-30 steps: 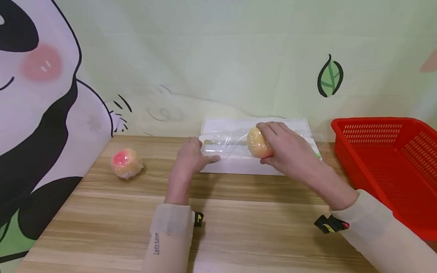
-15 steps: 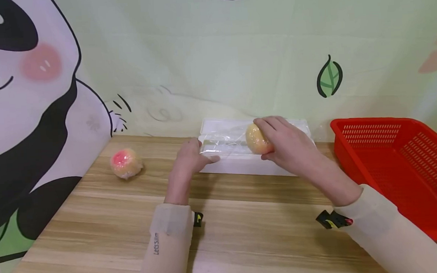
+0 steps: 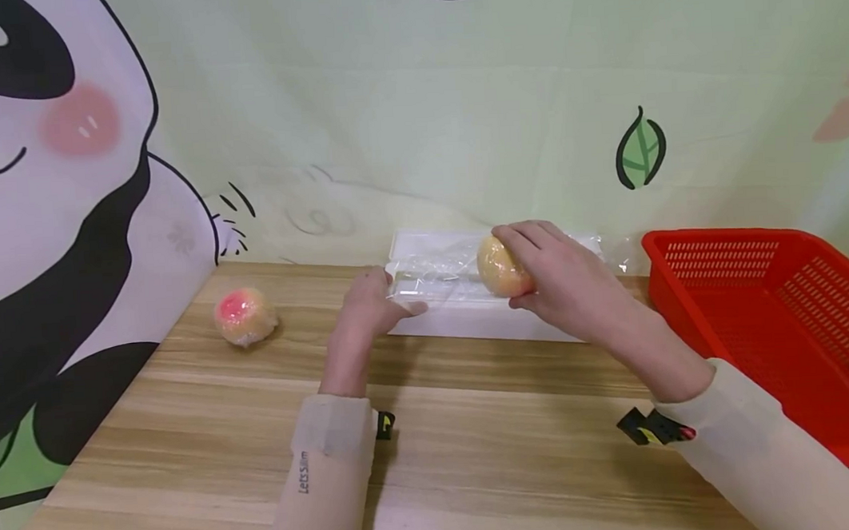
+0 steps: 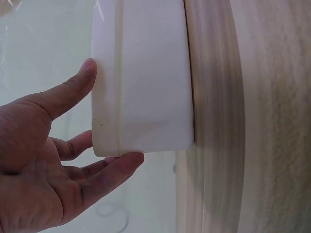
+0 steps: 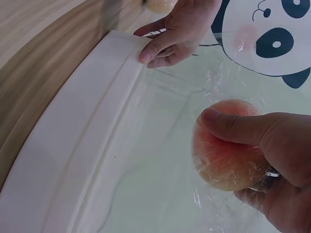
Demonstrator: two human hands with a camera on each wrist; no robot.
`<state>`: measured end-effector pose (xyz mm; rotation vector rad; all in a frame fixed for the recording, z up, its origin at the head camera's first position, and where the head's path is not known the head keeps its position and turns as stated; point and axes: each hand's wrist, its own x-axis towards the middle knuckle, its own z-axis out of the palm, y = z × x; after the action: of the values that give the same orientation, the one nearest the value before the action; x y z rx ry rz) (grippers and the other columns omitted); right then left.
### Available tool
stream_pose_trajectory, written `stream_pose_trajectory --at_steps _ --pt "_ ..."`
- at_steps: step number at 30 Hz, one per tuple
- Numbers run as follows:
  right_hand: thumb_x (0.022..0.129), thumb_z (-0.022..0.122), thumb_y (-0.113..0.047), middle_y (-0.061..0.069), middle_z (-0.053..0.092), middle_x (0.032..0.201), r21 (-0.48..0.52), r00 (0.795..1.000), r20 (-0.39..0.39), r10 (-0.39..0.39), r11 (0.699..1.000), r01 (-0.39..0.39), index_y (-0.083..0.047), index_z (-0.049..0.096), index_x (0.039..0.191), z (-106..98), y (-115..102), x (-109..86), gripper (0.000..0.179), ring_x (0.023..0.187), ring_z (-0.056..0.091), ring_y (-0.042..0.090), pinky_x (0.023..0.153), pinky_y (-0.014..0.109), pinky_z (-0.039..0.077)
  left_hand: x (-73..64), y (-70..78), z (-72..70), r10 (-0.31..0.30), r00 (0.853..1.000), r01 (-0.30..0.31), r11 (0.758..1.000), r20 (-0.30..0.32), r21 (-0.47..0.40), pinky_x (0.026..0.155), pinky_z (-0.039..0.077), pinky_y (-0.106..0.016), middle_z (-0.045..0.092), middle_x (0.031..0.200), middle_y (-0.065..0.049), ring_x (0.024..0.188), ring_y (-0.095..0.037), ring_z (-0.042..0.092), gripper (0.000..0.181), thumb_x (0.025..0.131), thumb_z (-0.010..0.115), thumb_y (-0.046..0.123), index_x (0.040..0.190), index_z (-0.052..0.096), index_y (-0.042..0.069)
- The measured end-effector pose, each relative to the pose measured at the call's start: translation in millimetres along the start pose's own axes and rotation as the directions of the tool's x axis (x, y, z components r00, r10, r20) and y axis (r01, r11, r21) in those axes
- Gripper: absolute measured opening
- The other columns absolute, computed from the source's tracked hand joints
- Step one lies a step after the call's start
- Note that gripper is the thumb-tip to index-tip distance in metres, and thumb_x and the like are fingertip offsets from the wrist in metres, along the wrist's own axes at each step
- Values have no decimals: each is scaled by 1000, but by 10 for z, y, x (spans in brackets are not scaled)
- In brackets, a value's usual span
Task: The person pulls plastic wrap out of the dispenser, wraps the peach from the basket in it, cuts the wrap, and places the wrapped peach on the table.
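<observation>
My right hand [image 3: 573, 281] grips a yellowish peach [image 3: 499, 267] with clear cling film around it, held above a long white cling film box [image 3: 478, 321]. In the right wrist view the peach [image 5: 228, 162] shows a red blush under crinkled film. Sheer film [image 3: 435, 274] stretches across the lifted-lid box, left of the peach. My left hand [image 3: 364, 306] holds the box's left end; in the left wrist view its thumb lies on one edge of the box [image 4: 153, 82] and its fingers touch the end. Another film-wrapped peach [image 3: 245, 317] rests on the table at left.
A red plastic basket [image 3: 711, 238] with slotted walls stands at the right of the wooden table [image 3: 492, 453]. Behind the box hangs a pale green backdrop [image 3: 460, 119] with a panda and leaves printed on it.
My right hand has lifted slightly with the peach and shifted a little away from me. A loose flap of film now shows right of that hand. The left hand stays in place.
</observation>
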<state>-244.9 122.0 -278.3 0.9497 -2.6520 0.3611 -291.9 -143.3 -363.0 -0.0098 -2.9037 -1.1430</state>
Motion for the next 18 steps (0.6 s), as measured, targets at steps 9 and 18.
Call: stream_pose_trajectory --at_steps 9,18 --pt "72 94 -5 18 55 139 -28 999 -36 -30 999 29 0 51 144 -66 -49 -40 85 130 49 35 100 50 51 -22 15 -5 8 1000 -8 1000 -12 -21 82 51 -46 61 106 -18 92 -32 55 55 77 88 29 110 63 -7" --pt "70 95 -8 17 56 138 -43 997 -55 -50 998 47 -1 52 144 -138 -111 -92 86 129 49 35 97 50 53 -18 14 4 2 1000 -2 1000 -12 -24 80 51 -45 61 106 -17 91 -31 55 52 79 88 29 109 63 -5"
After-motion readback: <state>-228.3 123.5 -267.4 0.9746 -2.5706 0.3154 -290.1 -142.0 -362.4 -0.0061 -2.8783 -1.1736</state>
